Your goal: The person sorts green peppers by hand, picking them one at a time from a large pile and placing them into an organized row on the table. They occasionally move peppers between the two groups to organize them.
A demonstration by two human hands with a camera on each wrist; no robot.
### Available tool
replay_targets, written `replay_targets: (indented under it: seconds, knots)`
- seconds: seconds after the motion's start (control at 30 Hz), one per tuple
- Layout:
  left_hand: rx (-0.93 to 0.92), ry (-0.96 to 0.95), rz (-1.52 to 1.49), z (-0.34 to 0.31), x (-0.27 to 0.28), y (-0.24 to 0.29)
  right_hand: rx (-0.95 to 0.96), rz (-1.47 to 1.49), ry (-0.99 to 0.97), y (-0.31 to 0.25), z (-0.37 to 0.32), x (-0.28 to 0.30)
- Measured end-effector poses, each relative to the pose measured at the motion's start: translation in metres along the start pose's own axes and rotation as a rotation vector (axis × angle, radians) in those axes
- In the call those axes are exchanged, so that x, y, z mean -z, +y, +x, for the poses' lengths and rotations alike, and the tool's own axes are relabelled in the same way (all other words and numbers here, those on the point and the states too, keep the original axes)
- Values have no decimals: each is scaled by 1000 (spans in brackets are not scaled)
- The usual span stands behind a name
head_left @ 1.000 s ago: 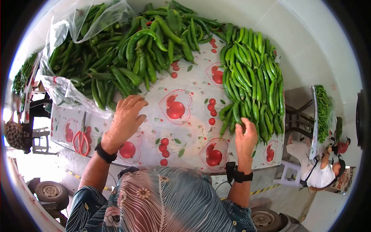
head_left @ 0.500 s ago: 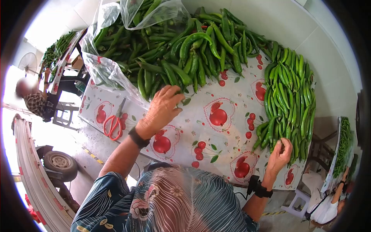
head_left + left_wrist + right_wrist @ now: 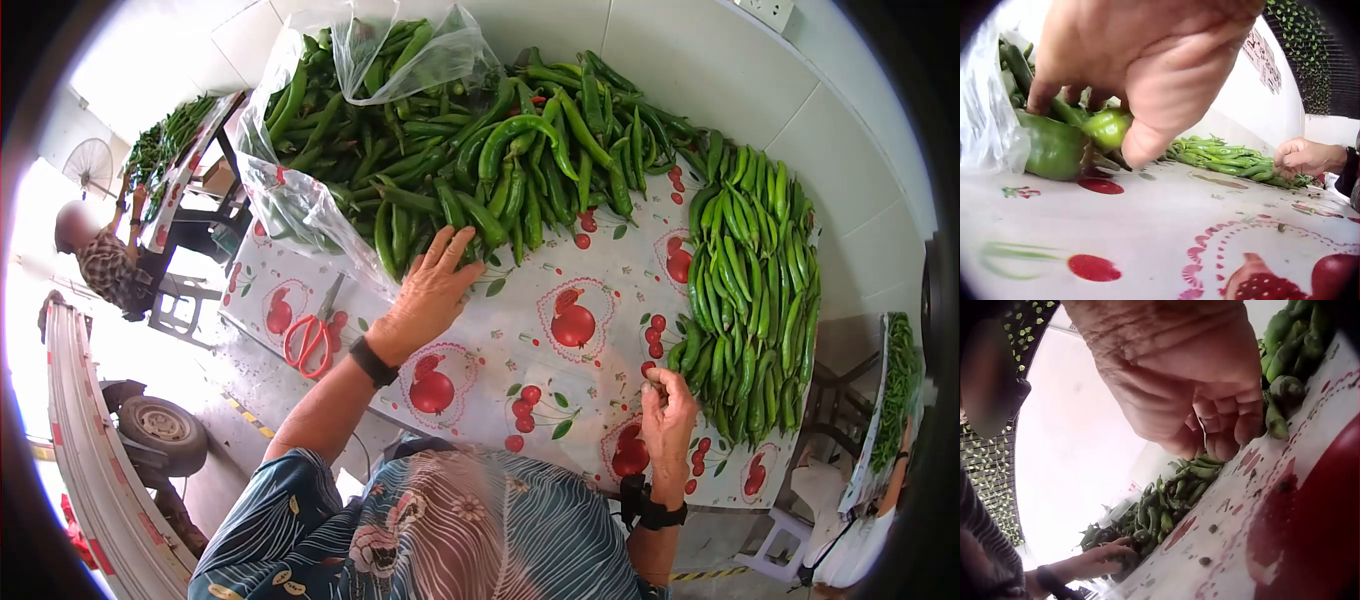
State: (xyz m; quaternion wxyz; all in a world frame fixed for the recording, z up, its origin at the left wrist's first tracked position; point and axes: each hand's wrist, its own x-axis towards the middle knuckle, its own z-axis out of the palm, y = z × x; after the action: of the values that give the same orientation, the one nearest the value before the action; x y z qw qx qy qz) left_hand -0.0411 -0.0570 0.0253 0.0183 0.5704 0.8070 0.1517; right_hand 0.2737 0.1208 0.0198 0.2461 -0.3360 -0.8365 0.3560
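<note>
A large heap of green peppers spills from a clear plastic bag at the back left. At its front edge is my left hand, fingers spread over the nearest peppers. In the left wrist view, a light green pepper shows between those fingers and the thumb. My right hand hovers low over the cloth, just left of the neat rows of peppers. Its fingers curl loosely, and the right wrist view shows nothing in them.
Red-handled scissors lie at the table's left edge. A patterned tablecloth covers the table, with small dark bits on it. White wall tiles rise behind. Another person works at a table on the left.
My right hand has left the near end of the pepper rows and shifted left over the cloth. The left hand stays at the heap's front edge. The head view has turned.
</note>
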Motion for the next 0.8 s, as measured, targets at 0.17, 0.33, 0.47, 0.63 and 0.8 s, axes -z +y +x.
replay_targets:
  seconds: [0.17, 0.33, 0.47, 0.63, 0.8]
  knots:
    - [-35, -40, -108, -10, -14, 9, -18, 19, -93, -4, -2, -3]
    - [-175, -64, -399, -26, -21, 43, -30, 56, -194, -1, -1, -19]
    - [-195, -165, -653, -20, -3, 70, -118, 195, -339, -21, 2, -26]
    - [-325, -281, -1098, -1, 36, 113, -280, 652, -538, -42, 8, -31]
    - [-580, -266, -932, 9, 27, 135, -279, 960, -423, -63, 12, -16]
